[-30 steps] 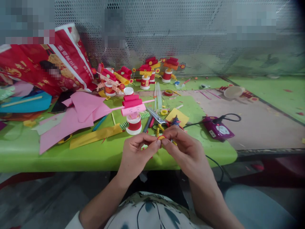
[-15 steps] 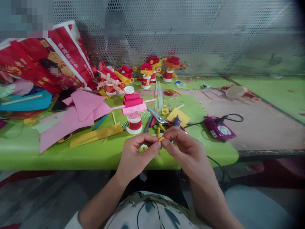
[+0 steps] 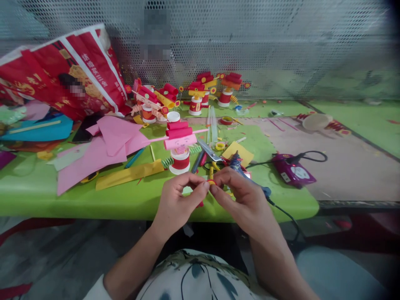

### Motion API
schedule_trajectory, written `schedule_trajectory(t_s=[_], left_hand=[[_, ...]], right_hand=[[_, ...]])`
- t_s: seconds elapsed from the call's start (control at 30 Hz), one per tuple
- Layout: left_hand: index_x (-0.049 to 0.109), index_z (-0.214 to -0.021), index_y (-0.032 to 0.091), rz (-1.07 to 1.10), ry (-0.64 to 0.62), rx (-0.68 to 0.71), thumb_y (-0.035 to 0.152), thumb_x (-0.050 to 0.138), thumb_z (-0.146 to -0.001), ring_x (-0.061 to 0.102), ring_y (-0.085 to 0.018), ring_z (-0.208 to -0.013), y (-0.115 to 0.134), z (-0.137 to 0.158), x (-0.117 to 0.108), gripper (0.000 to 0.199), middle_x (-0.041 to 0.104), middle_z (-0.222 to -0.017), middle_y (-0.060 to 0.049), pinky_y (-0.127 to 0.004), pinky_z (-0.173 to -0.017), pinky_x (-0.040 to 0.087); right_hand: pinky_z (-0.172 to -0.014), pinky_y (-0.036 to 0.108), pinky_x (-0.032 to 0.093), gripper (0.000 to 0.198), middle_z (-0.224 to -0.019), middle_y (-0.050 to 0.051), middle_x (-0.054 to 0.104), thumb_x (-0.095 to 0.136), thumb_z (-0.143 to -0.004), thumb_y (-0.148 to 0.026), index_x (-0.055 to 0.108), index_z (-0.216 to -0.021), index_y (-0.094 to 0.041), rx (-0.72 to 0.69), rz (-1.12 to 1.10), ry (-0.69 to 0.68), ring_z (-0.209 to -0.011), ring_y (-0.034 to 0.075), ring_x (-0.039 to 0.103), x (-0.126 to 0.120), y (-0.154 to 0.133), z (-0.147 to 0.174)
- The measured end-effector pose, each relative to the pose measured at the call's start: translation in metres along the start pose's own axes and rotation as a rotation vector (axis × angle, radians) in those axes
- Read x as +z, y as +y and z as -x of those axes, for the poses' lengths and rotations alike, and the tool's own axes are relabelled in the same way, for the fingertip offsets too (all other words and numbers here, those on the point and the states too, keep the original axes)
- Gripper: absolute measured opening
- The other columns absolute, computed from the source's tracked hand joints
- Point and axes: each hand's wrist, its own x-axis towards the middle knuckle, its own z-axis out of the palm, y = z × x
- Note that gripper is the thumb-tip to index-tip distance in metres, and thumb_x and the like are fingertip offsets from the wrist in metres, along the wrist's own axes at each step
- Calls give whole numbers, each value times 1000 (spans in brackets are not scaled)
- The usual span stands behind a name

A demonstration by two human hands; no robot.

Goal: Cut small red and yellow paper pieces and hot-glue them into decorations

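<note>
My left hand [image 3: 181, 200] and my right hand [image 3: 242, 198] meet above the table's front edge. Between their thumbs and fingertips they pinch a small red and yellow paper piece [image 3: 211, 182], mostly covered by the fingers. Just beyond stands a paper-cup figure [image 3: 180, 143] with a pink drawn face, red paper rolls on top and green coiled arms. Scissors [image 3: 212, 151] lie open-bladed behind my hands, beside a yellow paper square [image 3: 238, 153]. A dark blue glue gun [image 3: 237, 161] is partly hidden by my right hand.
Pink paper sheets [image 3: 109, 141] and a yellow strip [image 3: 131, 174] lie at left, before a red bag [image 3: 71, 75]. More cup figures [image 3: 196, 100] line the back by the mesh panel. A purple power strip [image 3: 293, 170] with a cable sits at right; a white cup [image 3: 317, 121] lies beyond.
The view has shifted slightly, so the table's things appear a little further right. Both hands keep pinching the small paper piece, with the fingers slightly adjusted.
</note>
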Motion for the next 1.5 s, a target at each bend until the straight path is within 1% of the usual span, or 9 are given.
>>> schedule_trajectory(t_s=[0.2, 0.47, 0.77, 0.93, 1.1, 1.17, 1.3, 1.4, 1.5], left_hand=[[76, -89, 18, -14, -11, 15, 38, 78, -89, 67, -16, -77, -4, 2, -4, 20, 73, -83, -5, -27, -74, 56], [75, -89, 17, 101, -62, -58, 40, 78, -90, 66, -14, -67, -9, -1, -10, 24, 72, -78, -4, -26, -67, 54], [77, -94, 17, 105, 0, -73, 40, 87, -80, 69, -17, -74, -13, 0, -14, 28, 76, -85, -7, -27, -68, 57], [76, -89, 16, 114, -11, -77, 40, 81, -87, 70, -16, -72, -17, 3, -18, 25, 76, -80, -6, -27, -71, 57], [77, -88, 17, 60, 46, -33, 36, 81, -87, 68, -15, -76, -15, 2, -22, 20, 77, -84, -6, -25, -74, 55], [78, -89, 17, 49, 84, -34, 37, 82, -86, 68, -15, -76, -13, 2, -26, 21, 78, -85, -6, -25, -73, 55], [78, -85, 17, 49, 210, 10, 35, 84, -83, 67, -14, -71, -12, 2, -41, 19, 78, -81, -5, -23, -67, 54], [78, -86, 18, 62, 320, 73, 32, 84, -84, 66, -13, -69, -18, 2, -57, 16, 76, -78, -3, -23, -67, 55], [78, -89, 18, 81, 403, 154, 30, 86, -82, 67, -13, -68, -30, -2, -72, 16, 77, -79, -3, -24, -66, 56]], right_hand=[[-75, 31, 45, 16, -87, 1, 60, 66, -97, -19, 60, -83, -22, -9, 35, -6, -82, 17, 57, 0, 1, 0], [-74, 28, 48, 15, -88, 1, 62, 65, -99, -23, 62, -84, -23, -46, 99, -12, -81, 16, 61, 1, 2, 0], [-74, 29, 50, 14, -88, 3, 63, 65, -98, -22, 62, -84, -23, -95, 167, 47, -82, 18, 63, 7, -1, -2], [-74, 28, 50, 15, -88, 2, 63, 66, -98, -22, 62, -83, -24, -108, 191, 23, -83, 17, 63, 10, 1, -2], [-75, 28, 52, 8, -91, 2, 65, 66, -99, -24, 65, -91, -25, -122, 214, -17, -86, 17, 66, 11, -2, -2], [-79, 30, 53, 2, -99, 4, 67, 67, -99, -28, 67, -99, -26, -142, 283, -10, -93, 20, 67, 6, 1, -1], [-89, 44, 53, 16, -113, 11, 67, 64, -101, -36, 68, -110, -24, -194, 620, 146, -103, 29, 69, -24, 21, 8], [-85, 54, 54, 33, -117, 18, 68, 54, -103, -46, 69, -115, -19, -193, 928, 206, -102, 38, 68, -54, 41, 21], [-78, 52, 56, 43, -111, 19, 70, 43, -106, -47, 71, -112, -15, -184, 1144, 184, -94, 38, 71, -78, 55, 35]])
